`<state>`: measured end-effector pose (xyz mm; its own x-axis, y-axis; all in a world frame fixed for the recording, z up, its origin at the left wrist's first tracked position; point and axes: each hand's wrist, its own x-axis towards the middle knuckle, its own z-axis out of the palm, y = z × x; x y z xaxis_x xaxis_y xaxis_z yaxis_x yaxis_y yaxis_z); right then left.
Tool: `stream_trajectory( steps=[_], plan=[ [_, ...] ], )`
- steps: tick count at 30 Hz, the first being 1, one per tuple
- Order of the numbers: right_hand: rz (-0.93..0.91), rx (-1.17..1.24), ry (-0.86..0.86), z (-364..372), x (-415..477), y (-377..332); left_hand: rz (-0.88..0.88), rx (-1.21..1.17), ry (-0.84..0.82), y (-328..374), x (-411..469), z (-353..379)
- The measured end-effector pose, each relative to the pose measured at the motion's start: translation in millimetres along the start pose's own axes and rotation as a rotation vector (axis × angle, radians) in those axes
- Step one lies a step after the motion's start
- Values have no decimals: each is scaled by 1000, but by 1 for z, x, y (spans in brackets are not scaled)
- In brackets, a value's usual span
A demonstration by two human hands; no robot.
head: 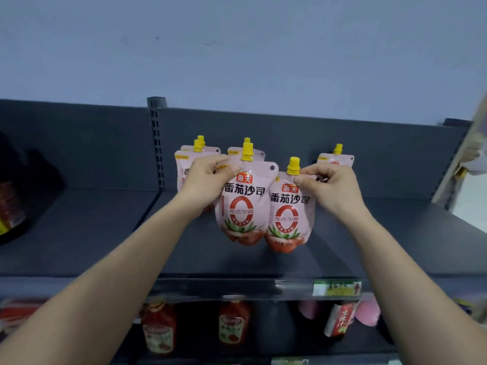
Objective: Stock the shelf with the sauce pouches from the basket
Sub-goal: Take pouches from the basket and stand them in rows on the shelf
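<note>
Your left hand (208,177) pinches one pouch (245,206) by its top, your right hand (330,187) a second pouch (287,217). Set both upright on the shelf (105,233), labels forward

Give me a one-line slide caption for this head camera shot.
Left hand holds the left pouch, right hand the right pouch, by their tops at the dark shelf; back pouches stand behind.

Back row: pink yellow-capped sauce pouches (182,165), half hidden behind the left hand (208,179).
Left edge: dark glossy packet (11,209), cut off.
Below: red sauce bottles (159,329), labels blurred.
</note>
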<state>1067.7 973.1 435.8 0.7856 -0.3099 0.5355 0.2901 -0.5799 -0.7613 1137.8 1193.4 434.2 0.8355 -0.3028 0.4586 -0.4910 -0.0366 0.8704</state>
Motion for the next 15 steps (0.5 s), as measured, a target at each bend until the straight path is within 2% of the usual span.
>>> stream_trajectory(
  steps=[7,15],
  plan=[
    [46,-14,-5,-56,32,45,-44,-37,36,-16,37,65],
    [46,-5,-42,-93,62,84,-80,42,110,-25,65,116]
  ],
)
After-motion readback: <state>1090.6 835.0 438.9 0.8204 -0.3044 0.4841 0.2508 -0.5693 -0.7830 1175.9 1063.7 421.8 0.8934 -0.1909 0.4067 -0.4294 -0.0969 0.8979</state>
